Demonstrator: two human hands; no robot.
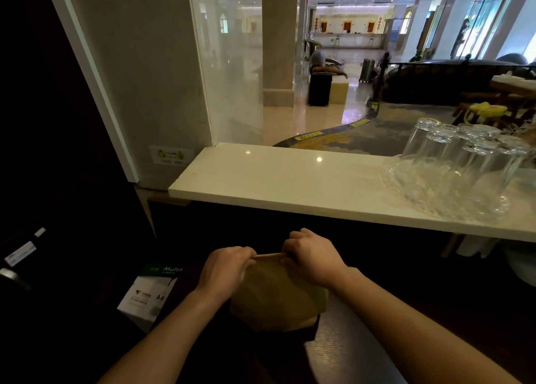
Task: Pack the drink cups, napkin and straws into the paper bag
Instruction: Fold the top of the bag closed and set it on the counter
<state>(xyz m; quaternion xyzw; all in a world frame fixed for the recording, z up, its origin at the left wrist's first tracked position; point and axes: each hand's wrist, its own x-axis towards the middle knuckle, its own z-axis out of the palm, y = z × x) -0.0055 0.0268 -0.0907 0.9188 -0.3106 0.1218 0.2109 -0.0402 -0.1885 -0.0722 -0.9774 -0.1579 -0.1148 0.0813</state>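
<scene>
A brown paper bag (275,296) stands on a dark wooden surface (342,351) below the counter, in the lower middle of the head view. Its top edge is pressed flat and closed. My left hand (226,267) pinches the left end of that top edge. My right hand (311,257) pinches the right end, fingers curled over the fold. No drink cups, napkin or straws show; the inside of the bag is hidden.
A white stone counter (290,180) runs across above the bag. On its right end stand several upturned clear glasses (452,148) in a glass dish (435,189). A box of A4 paper (150,293) sits to the left of the bag. A glass pane (232,64) rises behind the counter.
</scene>
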